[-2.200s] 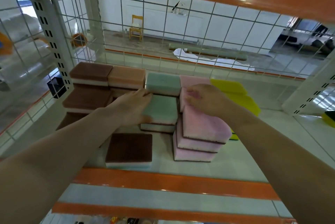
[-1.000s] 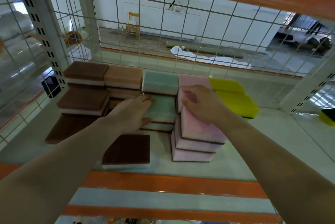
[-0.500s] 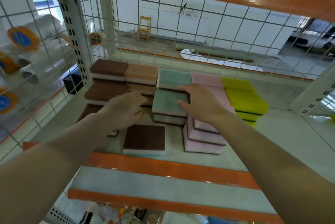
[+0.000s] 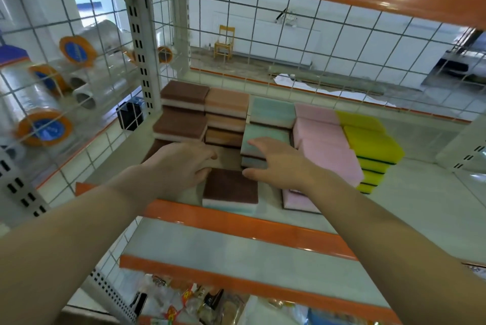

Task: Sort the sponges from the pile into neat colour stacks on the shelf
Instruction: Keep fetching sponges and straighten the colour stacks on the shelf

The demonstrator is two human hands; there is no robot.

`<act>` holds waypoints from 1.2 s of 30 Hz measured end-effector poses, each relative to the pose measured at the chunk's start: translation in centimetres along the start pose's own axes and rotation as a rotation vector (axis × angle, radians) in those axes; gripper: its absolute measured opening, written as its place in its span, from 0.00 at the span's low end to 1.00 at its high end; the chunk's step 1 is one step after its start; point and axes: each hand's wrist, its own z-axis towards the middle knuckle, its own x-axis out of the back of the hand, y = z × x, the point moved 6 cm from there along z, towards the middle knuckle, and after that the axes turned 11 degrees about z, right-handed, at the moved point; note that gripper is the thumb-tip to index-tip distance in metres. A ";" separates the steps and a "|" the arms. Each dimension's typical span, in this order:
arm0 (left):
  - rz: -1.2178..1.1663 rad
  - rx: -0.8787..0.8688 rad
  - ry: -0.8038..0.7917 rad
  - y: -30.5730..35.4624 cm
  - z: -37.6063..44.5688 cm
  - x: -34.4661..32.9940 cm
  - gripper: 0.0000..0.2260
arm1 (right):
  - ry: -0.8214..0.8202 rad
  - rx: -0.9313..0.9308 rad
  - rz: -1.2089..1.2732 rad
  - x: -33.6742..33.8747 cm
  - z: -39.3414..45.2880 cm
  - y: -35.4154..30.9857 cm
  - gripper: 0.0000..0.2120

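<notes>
My left hand (image 4: 181, 166) and right hand (image 4: 276, 164) are loose, holding nothing, either side of the brown sponge (image 4: 230, 190) at the shelf (image 4: 236, 216) front. I should pinch its sides and lift gently.

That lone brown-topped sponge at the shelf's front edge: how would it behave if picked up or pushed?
The brown-topped sponge is probably light and squashy, being a foam block with a thin scrub layer. Lying flat, it should slide rather than tip or roll. Pushed forward, it could drop off the shelf.
</notes>
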 end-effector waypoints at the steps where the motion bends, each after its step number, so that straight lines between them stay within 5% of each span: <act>1: 0.000 -0.003 0.005 -0.1 -0.3 0.1 0.19 | -0.022 0.003 -0.007 -0.4 0.0 -0.1 0.36; 13: 0.057 0.003 -0.083 -0.4 -2.5 0.8 0.19 | -0.161 -0.082 -0.033 -4.4 0.0 0.9 0.37; 25: 0.052 -0.018 -0.075 0.1 -4.0 1.5 0.19 | -0.019 -0.067 -0.062 -3.6 0.1 0.7 0.30; 31: 0.039 -0.018 -0.028 0.0 -4.0 1.5 0.29 | 0.000 -0.036 0.027 -0.7 -0.5 -0.1 0.22; 36: 0.045 -0.043 0.077 1.2 -4.2 2.8 0.33 | -0.037 0.004 0.075 1.1 -1.1 -0.5 0.25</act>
